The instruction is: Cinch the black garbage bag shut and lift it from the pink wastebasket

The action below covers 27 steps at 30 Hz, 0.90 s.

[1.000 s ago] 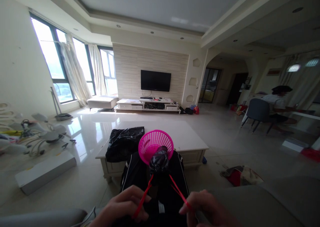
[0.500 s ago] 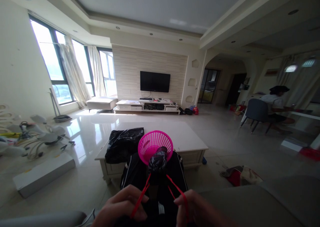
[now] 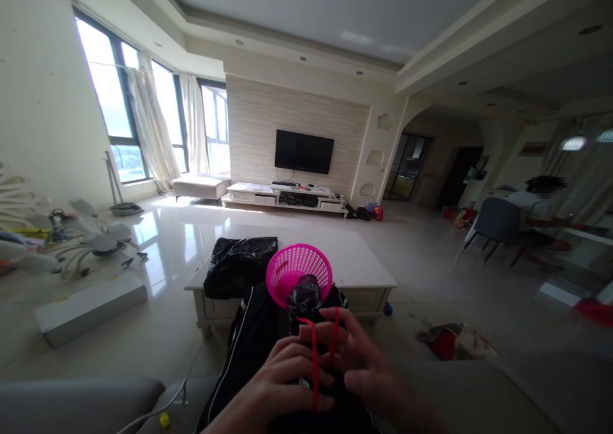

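A bunched black plastic bag point(image 3: 305, 293) lies against the near side of a pink mesh basket point(image 3: 280, 269), above my lap. Red drawstrings point(image 3: 315, 364) run from the bag to my hands. My left hand point(image 3: 282, 380) has its fingers curled, with one red strand passing over them. Close beside it, my right hand point(image 3: 359, 348) is bent around another red strand at its fingers. The two hands nearly touch, and their overlap hides part of the strings and the bag's lower end.
A white low table point(image 3: 354, 255) stands in front of me, with a folded black plastic sheet or bag point(image 3: 239, 265) on its left. A long white box point(image 3: 90, 309) and lamp parts point(image 3: 96, 239) are on the floor at left. A person point(image 3: 536, 207) sits at far right.
My hands have come together and moved up toward the bag, from being apart with the red strings pulled to either side. The head view has tilted and shifted slightly.
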Tool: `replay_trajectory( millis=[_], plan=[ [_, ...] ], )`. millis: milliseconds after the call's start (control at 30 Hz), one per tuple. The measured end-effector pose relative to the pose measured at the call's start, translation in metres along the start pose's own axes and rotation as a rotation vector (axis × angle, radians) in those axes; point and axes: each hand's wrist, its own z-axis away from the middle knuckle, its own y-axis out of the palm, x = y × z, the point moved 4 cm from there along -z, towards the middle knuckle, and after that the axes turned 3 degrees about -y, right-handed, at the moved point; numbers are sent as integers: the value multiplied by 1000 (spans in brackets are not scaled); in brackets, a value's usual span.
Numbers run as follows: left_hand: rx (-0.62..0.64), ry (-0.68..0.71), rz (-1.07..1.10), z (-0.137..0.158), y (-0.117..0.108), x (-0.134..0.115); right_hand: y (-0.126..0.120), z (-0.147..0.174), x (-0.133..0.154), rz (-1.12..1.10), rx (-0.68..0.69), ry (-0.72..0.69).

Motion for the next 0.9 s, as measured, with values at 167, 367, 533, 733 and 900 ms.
replay_trajectory(
  millis=[167, 367, 533, 733, 900],
  plan=[
    [-160, -147, -116, 9, -7, 61, -12, -46, 54, 0, -129, -158],
    [-302, -501, -276, 35, -11, 199, -47, -136, 148, 195, -425, -130],
    [-197, -682, -543, 78, 26, 292, -48, -206, 213, 357, -552, -122],
    [-20, -590, -735, 95, 50, 302, -18, -227, 308, 452, -733, -567],
    [-39, -601, -735, 93, 45, 296, -15, -194, 394, 592, -900, -874]
  ],
)
